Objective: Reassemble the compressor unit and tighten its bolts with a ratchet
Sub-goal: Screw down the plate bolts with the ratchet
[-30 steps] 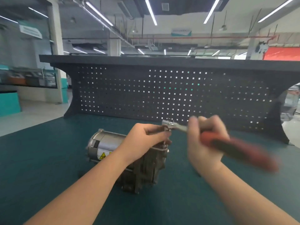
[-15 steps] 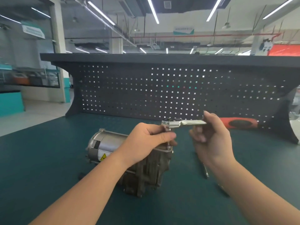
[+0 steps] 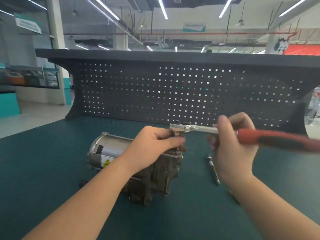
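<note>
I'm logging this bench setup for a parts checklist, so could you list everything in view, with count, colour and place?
compressor unit: one, silver motor housing and dark grey cast body, lying mid-bench
ratchet: one, chrome head and shaft with red-black handle, head above the compressor's right end
loose long bolt: one, metallic, on the mat right of the compressor
bench mat: one, dark teal
pegboard: one, black, behind the bench
hands: left hand on the compressor top, right hand holding the ratchet

Compressor (image 3: 152,179) on its side mid-tabletop (image 3: 43,170): silver motor can with yellow warning label, dark cast body. Ratchet (image 3: 207,129), chrome head, red-black handle, level above body's top, handle pointing right.
</note>
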The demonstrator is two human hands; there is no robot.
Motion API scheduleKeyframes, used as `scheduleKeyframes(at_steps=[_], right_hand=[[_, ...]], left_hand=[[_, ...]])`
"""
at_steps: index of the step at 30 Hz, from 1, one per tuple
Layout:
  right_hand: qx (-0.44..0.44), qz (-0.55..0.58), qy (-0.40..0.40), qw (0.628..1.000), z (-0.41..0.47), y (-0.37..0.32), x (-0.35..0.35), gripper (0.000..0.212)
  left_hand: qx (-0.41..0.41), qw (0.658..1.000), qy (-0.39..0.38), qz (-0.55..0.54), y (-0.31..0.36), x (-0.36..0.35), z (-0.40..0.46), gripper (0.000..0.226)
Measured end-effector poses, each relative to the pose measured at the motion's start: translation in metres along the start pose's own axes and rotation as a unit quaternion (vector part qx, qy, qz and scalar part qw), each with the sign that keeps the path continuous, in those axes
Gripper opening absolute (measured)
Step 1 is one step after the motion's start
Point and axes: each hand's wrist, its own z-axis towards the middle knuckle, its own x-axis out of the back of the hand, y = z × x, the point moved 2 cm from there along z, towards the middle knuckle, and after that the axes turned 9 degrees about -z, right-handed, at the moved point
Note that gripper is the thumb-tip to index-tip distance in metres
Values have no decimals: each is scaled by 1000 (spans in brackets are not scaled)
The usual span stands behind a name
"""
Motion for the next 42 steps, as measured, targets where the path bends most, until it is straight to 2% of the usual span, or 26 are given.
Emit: scheduleKeyframes(at_steps=[2,3,4,5,7,9,10,11,12,13,14,15,17,19,21,22,24,27,29,32,34,37,38,40,41,42], right_hand=[[-211,180,-54,959,14,18,-3,35],[-273,243,-61,929,15,24,-4,34],[-295,278,-54,913,13,29,-6,31],[-273,288,-43,917,8,29,-8,28],[-132,241,-40,961,-6,17,-7,22],[81,36,-79,993,-13,-2,-4,24],[170,-101,-103,975,-15,-7,-4,25],[251,-240,-129,929,-18,-12,-6,26],[349,-331,-146,864,-22,-17,-6,25],[425,-366,-162,812,-28,-18,-6,28],[450,-354,-172,802,-34,-15,-6,36],[420,-303,-175,837,-35,-12,-6,37],[294,-94,-124,943,-29,-4,-4,16],[155,66,-73,983,-20,3,-1,15],[55,130,-71,987,-7,10,1,15],[46,133,-76,987,-3,10,2,13],[75,137,-93,983,-4,11,3,14],[117,166,-123,971,-8,10,0,16],[150,161,-127,967,-10,9,-1,16],[235,65,-136,960,-18,8,-1,15],[277,-13,-155,948,-19,5,-1,4],[342,-98,-183,916,-19,6,-3,15],[309,-55,-158,936,-17,7,-3,15],[120,77,-74,987,-9,14,3,15],[-5,148,-58,987,-5,19,4,14],[-116,214,-52,969,-1,25,2,16]], left_hand=[[5,1000,2,10,-1,0,0,19],[6,1000,6,22,-2,-1,1,18],[5,999,11,36,-3,-1,1,15],[3,999,17,46,-4,0,2,15],[2,998,25,50,-6,1,2,17],[6,999,22,24,-6,0,2,10],[4,1000,18,13,-5,-1,2,8],[-1,1000,14,10,-4,-2,2,8],[-3,1000,6,6,-3,-3,2,9],[-1,1000,-1,0,-3,-3,2,12],[4,1000,-9,-8,-2,-4,1,14],[4,1000,-11,-11,-1,-3,1,15],[-6,1000,8,1,-1,-1,0,11],[-14,999,29,10,-2,0,0,10],[-15,999,32,23,-4,0,1,13],[-12,999,31,33,-3,-1,2,12],[-9,998,27,61,0,-2,4,2],[-29,989,56,136,3,0,7,19],[-36,989,64,130,2,0,8,18],[-40,996,57,61,0,-4,6,7],[-50,997,45,46,0,-6,4,6],[-57,997,36,25,1,-4,2,8],[-55,997,40,22,1,-4,1,6],[-50,997,53,27,1,-3,0,9],[-45,997,56,30,-1,-3,1,8],[-35,997,57,30,0,-4,0,7]])
